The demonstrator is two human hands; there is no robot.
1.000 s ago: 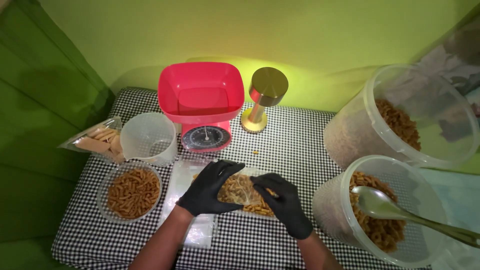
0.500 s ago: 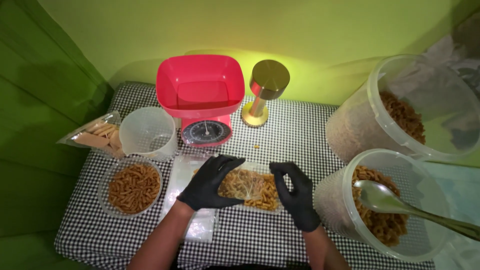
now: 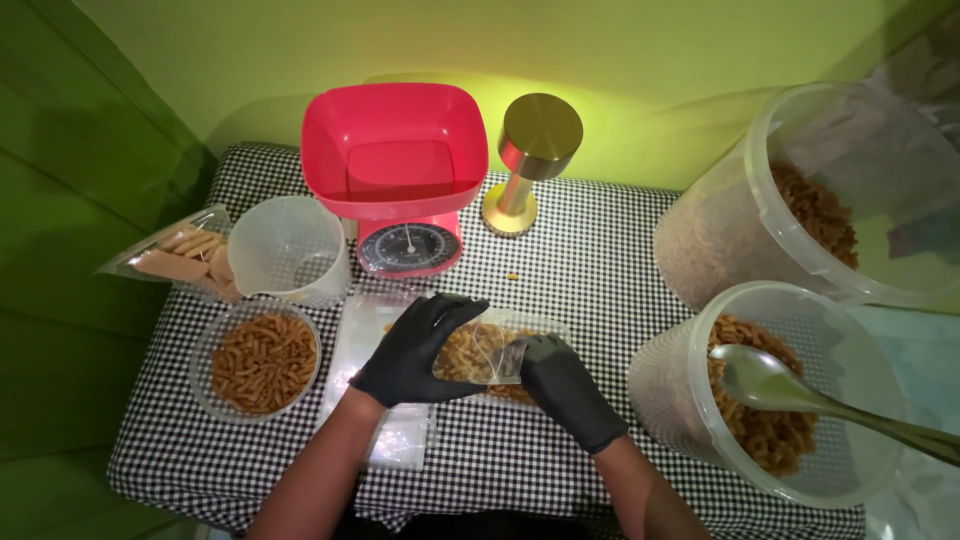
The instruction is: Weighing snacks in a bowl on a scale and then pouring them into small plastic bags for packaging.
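Head view, left hand (image 3: 415, 350) and right hand (image 3: 560, 385) gripping snack bag (image 3: 480, 350), red scale (image 3: 400, 180) behind, spooned tub (image 3: 770, 390) right

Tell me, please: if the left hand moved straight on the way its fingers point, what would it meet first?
The left hand points up and to the right, across the clear bag of pasta it already grips. Beyond that lies bare checked tablecloth; the big pasta tub probably comes next, though depth is unclear.
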